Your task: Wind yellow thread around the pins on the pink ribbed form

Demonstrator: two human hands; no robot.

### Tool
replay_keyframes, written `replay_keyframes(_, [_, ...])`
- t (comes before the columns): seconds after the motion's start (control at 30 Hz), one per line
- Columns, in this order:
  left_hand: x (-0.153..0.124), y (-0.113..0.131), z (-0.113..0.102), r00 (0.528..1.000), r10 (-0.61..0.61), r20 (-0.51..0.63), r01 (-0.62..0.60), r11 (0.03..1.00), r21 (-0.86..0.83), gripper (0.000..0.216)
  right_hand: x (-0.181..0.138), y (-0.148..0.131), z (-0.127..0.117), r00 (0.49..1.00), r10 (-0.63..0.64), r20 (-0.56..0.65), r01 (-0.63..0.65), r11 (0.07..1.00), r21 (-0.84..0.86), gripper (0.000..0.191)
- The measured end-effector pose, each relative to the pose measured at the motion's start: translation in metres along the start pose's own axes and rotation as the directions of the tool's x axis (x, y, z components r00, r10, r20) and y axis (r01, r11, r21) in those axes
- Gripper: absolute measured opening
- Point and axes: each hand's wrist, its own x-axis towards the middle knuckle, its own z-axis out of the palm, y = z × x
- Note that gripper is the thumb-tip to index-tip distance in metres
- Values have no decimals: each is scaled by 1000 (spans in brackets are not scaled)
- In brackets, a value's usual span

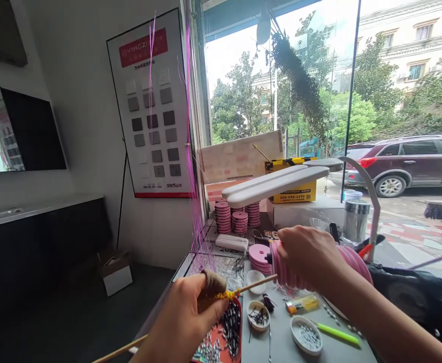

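Observation:
My left hand (185, 317) is closed on a thin wooden stick (257, 284) that runs from lower left to upper right; a brown finger cover sits on one finger and yellow thread (225, 295) is wound on the stick beside it. My right hand (307, 257) is wrapped round a long row of pink foam winder discs (281, 264) held sideways above the table. The stick's tip points at that pink row. Pink-purple line (194, 166) hangs down from above at the left of the table.
A grey table (277, 333) carries small white dishes (306, 335) of tiny parts, a red tray (221, 335), a yellow-green pen (338, 334), a lighter (302, 304) and stacks of pink discs (239, 222). A white desk lamp (277, 184) arches overhead. Glass wall and a parked car (406, 161) lie beyond.

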Motion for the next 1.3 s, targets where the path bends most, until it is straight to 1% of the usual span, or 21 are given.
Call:
replay_keyframes(0.1, [-2,1,0,1000,2,-10,-2,1000,16,18,-11,5,6,1000,-7,9,7,1000,-17,19])
replay_keyframes(0.13, [-2,1,0,1000,5,-9,-5,1000,20,17,-16,8,11,1000,-17,-18,17,1000,-19,18])
replay_keyframes(0.2, [-3,0,-1,1000,3,-11,-3,1000,23,16,-25,18,24,985,-53,-161,53,999,-5,18])
replay_keyframes(0.23, [-3,0,-1,1000,-1,-12,1,1000,25,16,-29,24,33,960,-80,-268,84,996,3,18])
replay_keyframes(0.3, [-2,-1,-2,1000,-4,-6,4,1000,21,16,-36,34,52,862,-139,-487,159,987,1,16])
replay_keyframes(0.37, [0,0,-2,1000,1,-14,0,999,41,16,-43,39,70,780,-174,-601,196,980,-30,17])
replay_keyframes(0.43, [2,2,0,1000,12,-29,-10,998,62,18,-50,38,83,756,-183,-629,206,978,-37,17])
replay_keyframes(0.53, [7,7,5,999,23,-29,-21,997,70,19,-58,33,95,758,-150,-634,205,979,12,17])
replay_keyframes(0.7, [17,15,14,999,41,5,-41,997,70,14,-65,35,97,734,-92,-673,221,969,109,18])
replay_keyframes(0.8, [22,17,17,998,50,28,-52,996,76,12,-70,29,94,699,-38,-714,306,919,250,13])
replay_keyframes(0.83, [23,18,19,998,52,42,-54,996,70,11,-72,23,94,714,0,-700,347,869,354,12])
replay_keyframes(0.87, [24,19,20,997,52,56,-55,997,63,10,-74,16,95,751,36,-659,383,789,480,11])
replay_keyframes(0.9, [25,20,21,996,48,70,-52,997,54,9,-74,7,96,805,59,-590,399,682,613,12])
replay_keyframes(0.97, [27,22,24,995,42,95,-46,998,36,9,-73,-12,98,908,49,-416,354,441,825,18])
replay_keyframes(1.0, [28,22,25,994,37,101,-40,999,28,8,-72,-20,99,938,21,-345,317,347,883,21])
replay_keyframes(1.03, [28,22,26,994,32,108,-34,999,22,8,-70,-26,101,956,0,-295,283,274,919,22])
replay_keyframes(1.1, [29,21,26,993,26,118,-28,999,18,9,-67,-32,103,969,-10,-248,246,177,953,24])
replay_keyframes(1.13, [30,20,26,993,22,118,-25,1000,17,10,-67,-32,103,970,0,-244,241,156,958,26])
replay_keyframes(1.2, [30,19,23,994,20,111,-23,999,27,12,-68,-24,103,965,65,-255,240,181,954,28])
replay_keyframes(1.23, [30,18,21,995,18,103,-22,999,35,14,-69,-18,102,956,103,-275,246,228,942,27])
replay_keyframes(1.3, [30,16,16,997,13,77,-17,998,60,17,-69,-4,97,920,169,-353,264,398,879,24])
